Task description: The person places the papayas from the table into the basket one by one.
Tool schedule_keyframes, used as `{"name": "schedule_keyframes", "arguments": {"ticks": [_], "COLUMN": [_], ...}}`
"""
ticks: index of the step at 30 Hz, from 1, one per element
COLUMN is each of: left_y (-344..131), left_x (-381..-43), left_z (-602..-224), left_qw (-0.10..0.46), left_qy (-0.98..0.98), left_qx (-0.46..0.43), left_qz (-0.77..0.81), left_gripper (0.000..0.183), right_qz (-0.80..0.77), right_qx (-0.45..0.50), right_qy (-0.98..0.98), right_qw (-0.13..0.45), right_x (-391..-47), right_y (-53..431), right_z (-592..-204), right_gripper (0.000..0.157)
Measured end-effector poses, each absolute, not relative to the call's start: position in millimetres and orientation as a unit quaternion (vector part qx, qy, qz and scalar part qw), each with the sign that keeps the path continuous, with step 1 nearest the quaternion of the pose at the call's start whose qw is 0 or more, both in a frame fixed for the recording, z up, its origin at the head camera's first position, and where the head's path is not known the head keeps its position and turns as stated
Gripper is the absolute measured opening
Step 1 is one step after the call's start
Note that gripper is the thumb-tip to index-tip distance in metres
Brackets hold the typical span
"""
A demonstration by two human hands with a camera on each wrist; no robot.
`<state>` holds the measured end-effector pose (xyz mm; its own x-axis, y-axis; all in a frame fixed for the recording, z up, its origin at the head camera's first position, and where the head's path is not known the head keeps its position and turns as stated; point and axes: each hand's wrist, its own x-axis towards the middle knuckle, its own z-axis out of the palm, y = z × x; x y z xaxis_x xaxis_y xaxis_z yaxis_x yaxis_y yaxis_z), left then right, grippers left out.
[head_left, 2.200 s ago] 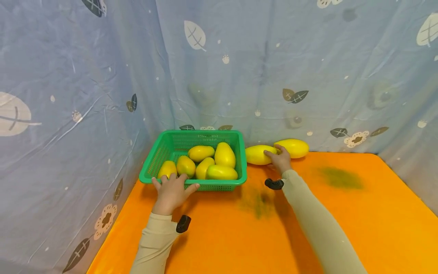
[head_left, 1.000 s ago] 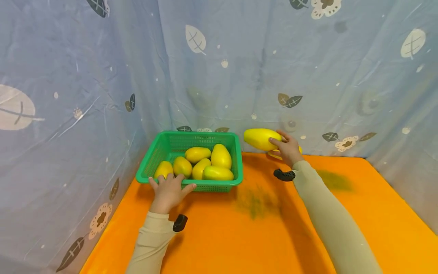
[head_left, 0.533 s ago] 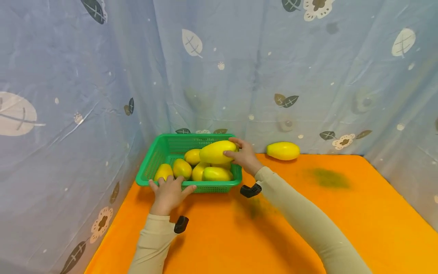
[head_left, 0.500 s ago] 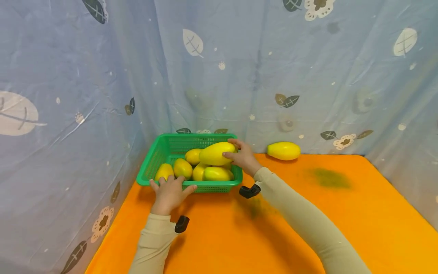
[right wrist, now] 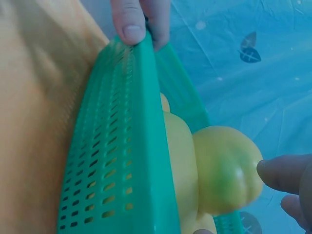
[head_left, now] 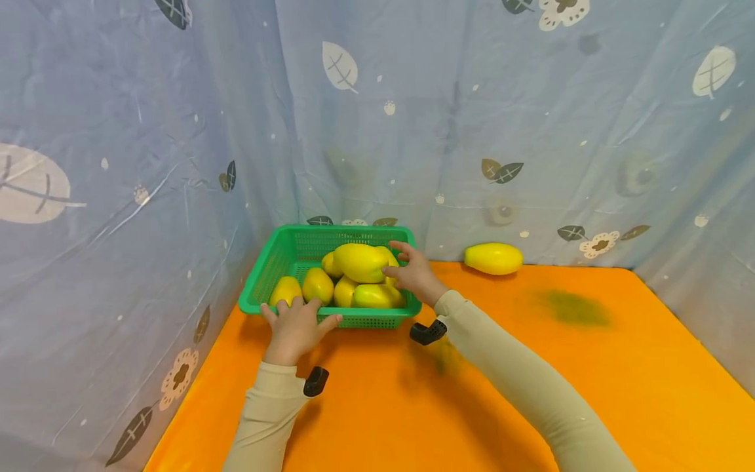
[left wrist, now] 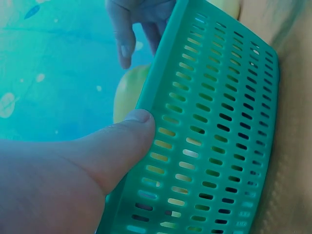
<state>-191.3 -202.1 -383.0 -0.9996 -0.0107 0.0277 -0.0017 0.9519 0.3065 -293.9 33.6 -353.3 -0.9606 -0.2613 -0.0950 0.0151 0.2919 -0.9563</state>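
Observation:
A green plastic basket (head_left: 330,314) with slotted walls holds several yellow fruits. My left hand (head_left: 293,331) grips its near rim, thumb on the outer wall and fingers over the edge. On top of the pile lies a large oblong yellow fruit (head_left: 361,262). My right hand (head_left: 415,272) is at the basket's right side with its thumb and fingers spread at the end of that fruit. In the right wrist view a fingertip (right wrist: 265,169) sits right by the fruit's rounded, greenish end (right wrist: 226,170); whether it touches is hard to tell.
Another oblong yellow fruit (head_left: 493,258) lies at the back of the orange tabletop (head_left: 377,400), against the patterned blue curtain (head_left: 531,131). A dark greenish stain (head_left: 572,307) marks the cloth on the right. The curtain also runs along the left side.
My right hand lifted the large oblong fruit from beside the basket, carried it left and laid it on the pile. Its fingers have since loosened. My left hand stayed at the rim.

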Motion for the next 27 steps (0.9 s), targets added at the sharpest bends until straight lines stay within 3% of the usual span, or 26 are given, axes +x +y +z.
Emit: {"name": "schedule_keyframes", "arguments": {"ticks": [9,15,21,27], "left_y": [-204,-205,-202,-203], "left_x": [-192,-193,-191,-191], "left_z": [-383,-385,-386,-384], "left_qw": [0.012,0.012,0.013,0.018], "left_qy": [-0.989,-0.989,-0.988,-0.989], "left_qx": [0.005,0.005,0.002,0.002], "left_qz": [-0.149,-0.148,-0.152,-0.146], "left_gripper": [0.066,0.066,0.066,0.066], "right_qz": [-0.616,-0.643,-0.668,-0.657], "right_qx": [-0.075,-0.064,-0.004,0.091], "right_qy": [0.775,0.758,0.744,0.747], "right_qw": [0.122,0.089,-0.001,-0.054], "right_x": [-297,-307,-330,-348], "right_y": [39,61,124,202], "right_z": [-351,-337,-318,-332], "right_gripper": [0.065,0.066,0.068,0.075]}}
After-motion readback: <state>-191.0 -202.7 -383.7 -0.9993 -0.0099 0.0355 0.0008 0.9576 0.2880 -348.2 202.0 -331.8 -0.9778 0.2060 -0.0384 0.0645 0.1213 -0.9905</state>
